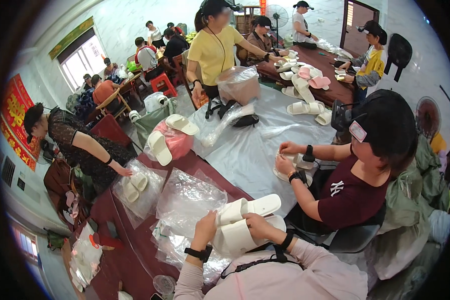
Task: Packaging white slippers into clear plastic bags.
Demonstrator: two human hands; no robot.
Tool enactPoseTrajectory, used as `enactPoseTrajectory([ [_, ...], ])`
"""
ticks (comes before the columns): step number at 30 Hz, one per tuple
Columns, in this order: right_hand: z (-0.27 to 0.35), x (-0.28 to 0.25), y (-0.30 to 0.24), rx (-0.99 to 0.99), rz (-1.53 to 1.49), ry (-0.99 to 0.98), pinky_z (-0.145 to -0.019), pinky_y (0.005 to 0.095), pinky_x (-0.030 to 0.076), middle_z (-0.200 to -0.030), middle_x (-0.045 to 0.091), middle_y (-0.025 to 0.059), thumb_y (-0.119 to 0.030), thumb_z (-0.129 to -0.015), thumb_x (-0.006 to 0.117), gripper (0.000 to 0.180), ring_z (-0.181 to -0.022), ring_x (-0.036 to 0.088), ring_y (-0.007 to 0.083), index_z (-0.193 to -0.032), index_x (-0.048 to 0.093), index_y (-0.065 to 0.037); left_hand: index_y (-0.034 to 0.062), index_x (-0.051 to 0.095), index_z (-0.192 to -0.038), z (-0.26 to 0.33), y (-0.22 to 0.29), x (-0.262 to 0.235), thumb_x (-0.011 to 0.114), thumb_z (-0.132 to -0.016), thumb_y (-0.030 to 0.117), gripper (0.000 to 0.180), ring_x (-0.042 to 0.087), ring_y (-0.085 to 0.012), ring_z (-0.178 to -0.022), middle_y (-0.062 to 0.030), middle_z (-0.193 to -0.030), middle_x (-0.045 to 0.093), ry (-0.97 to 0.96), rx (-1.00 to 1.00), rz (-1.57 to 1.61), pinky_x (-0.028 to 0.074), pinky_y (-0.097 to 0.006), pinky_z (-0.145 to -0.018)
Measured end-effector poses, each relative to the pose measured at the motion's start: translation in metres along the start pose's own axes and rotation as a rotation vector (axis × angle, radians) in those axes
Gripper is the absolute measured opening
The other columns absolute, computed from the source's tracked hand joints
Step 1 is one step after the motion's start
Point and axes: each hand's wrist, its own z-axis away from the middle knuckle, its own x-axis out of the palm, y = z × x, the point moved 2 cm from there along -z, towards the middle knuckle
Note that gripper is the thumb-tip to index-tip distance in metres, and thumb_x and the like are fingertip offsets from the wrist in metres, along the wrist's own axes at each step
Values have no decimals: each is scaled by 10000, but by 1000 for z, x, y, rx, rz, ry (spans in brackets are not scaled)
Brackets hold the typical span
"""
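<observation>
A pair of white slide slippers lies close in front of me, side by side. The far slipper [264, 204] points its bare sole end to the right. The near slipper [236, 238] shows its wide strap. My left hand [205, 230] grips the pair at the left end, beside the strap of the far one. Between the two slippers, my right hand [259, 226] has its fingers curled onto the near slipper, partly hidden by its strap. Clear plastic bags [187, 197] lie just left of my left hand.
Across the dark red table [135, 245], a person reaches toward a bagged pair of slippers [136, 187]. White slippers rest on a pink bundle [177, 142]. At my right, another person handles white slippers [300, 162]. A clear plastic cup [164, 284] stands near the lower edge.
</observation>
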Motion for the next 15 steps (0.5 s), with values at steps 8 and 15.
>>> enactPoseTrajectory([
  [8, 3, -8, -5, 54, 161, 248, -785, 381, 445, -893, 580, 156, -76, -638, 589, 178, -871, 546, 329, -798, 646, -21, 13, 431, -1216, 0, 34, -4, 430, -788, 74, 433, 557, -357, -968, -236, -1189, 485, -80, -96, -26, 465, -428, -773],
  [15, -7, -9, -39, -258, 353, 129, -868, 392, 410, -1043, 531, 112, -52, -593, 599, 259, -1003, 486, 305, -848, 631, -17, 46, 370, -1286, -4, 49, 8, 460, -789, 117, 510, 394, -380, -1174, -177, -1346, 345, 163, -138, -178, 320, -551, -912],
])
